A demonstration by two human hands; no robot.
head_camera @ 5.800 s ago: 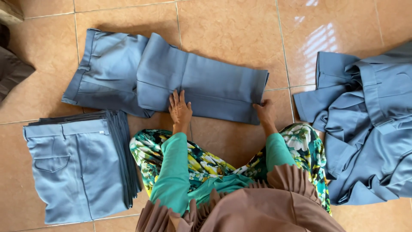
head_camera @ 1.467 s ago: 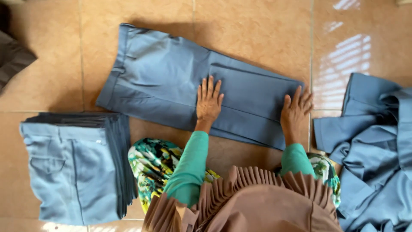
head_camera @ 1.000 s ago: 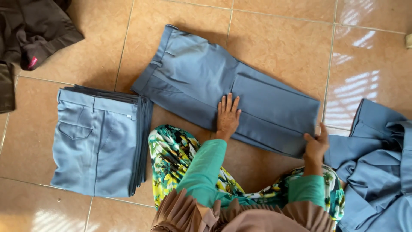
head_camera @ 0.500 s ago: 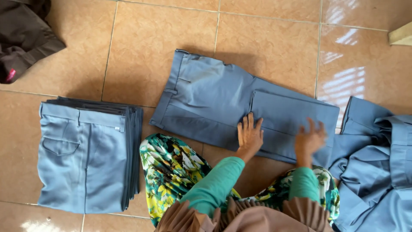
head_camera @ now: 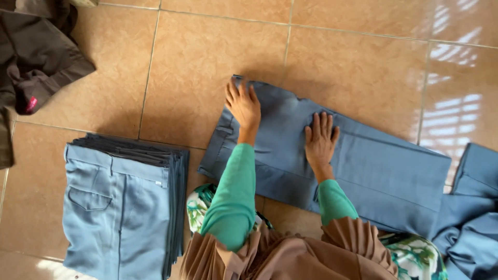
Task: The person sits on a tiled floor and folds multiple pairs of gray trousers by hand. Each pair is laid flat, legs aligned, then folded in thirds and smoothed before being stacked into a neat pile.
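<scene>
Nearest me is the person's brown pleated scarf and green sleeves, with a bit of floral skirt showing underneath. Just past that, both hands lie flat on a pair of blue-grey trousers spread out on the tiled floor. The left hand presses near the waistband end and the right hand sits mid-leg; fingers are spread, palms down, nothing clenched or pinched.

If you ask me, the way to do this bit well is to sweep outward from the middle so the creases go flat and the leg edges line up.

Count-wise: one pair being smoothed, one neat stack of folded trousers to the left (too many layers to count), one rumpled blue heap on the right, and one dark brown garment in the far corner.
</scene>
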